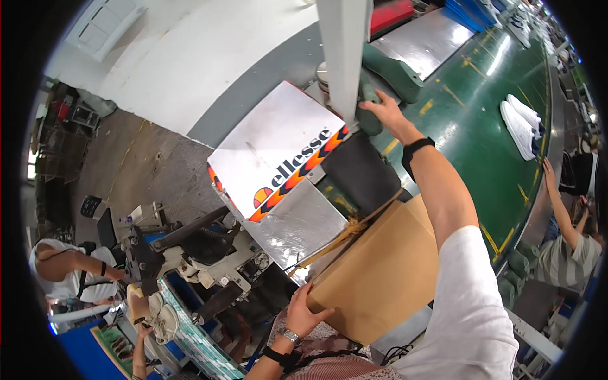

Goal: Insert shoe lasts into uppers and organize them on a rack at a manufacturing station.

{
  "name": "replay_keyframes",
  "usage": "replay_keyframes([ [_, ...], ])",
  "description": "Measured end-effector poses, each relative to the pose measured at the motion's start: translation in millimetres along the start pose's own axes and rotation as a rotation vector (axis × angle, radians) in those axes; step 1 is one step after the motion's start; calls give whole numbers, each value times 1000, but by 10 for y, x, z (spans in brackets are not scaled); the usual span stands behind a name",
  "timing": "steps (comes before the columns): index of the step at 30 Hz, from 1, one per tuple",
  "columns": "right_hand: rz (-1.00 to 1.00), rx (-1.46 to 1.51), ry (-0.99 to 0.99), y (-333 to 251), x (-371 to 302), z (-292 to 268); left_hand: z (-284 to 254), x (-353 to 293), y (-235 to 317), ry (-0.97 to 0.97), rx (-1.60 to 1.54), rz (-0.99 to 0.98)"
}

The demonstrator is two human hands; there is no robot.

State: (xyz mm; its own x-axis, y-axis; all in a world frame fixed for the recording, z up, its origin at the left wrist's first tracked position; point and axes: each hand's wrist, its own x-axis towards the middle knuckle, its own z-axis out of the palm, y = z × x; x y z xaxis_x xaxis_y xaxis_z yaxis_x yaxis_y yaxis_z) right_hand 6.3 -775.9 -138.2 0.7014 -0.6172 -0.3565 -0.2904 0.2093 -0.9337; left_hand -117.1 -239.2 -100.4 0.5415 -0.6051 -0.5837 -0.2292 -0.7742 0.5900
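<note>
Here we have our left hand [306,311] spread flat against the near lower corner of a brown cardboard box [380,272], fingers open and pressing, not wrapped round anything. Our right hand [387,109] reaches far ahead and closes over a dark green shoe form [369,114], just behind a pale upright post [344,57]. The box leans with only one palm steadying it, so we judge it could slide or tip toward us while the other arm is stretched out. Beyond the right hand lies a second green form [394,73]; farther to its right, a pair of white shoes [522,120] rides the green conveyor belt [481,158]. Left of the box stands a white printed carton [278,149], and the post crowds the reach.
</note>
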Motion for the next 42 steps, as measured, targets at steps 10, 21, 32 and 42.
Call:
replay_keyframes([
  [10, 278, -430, -318, 197, -2744, -1209, 277, -25, -365, -571, -850, -508],
  [21, 45, -318, -126, -97, -3621, -655, -413, -172, -228, -430, -714, -176],
  [32, -1204, -1327, 196, -1231, -1757, 1484, -2047, -430, 114, 902, -362, 325],
  [42, -854, -1597, -6, -600, -1278, 2066, -1265, -2108, -2081, 840, -440, -240],
])
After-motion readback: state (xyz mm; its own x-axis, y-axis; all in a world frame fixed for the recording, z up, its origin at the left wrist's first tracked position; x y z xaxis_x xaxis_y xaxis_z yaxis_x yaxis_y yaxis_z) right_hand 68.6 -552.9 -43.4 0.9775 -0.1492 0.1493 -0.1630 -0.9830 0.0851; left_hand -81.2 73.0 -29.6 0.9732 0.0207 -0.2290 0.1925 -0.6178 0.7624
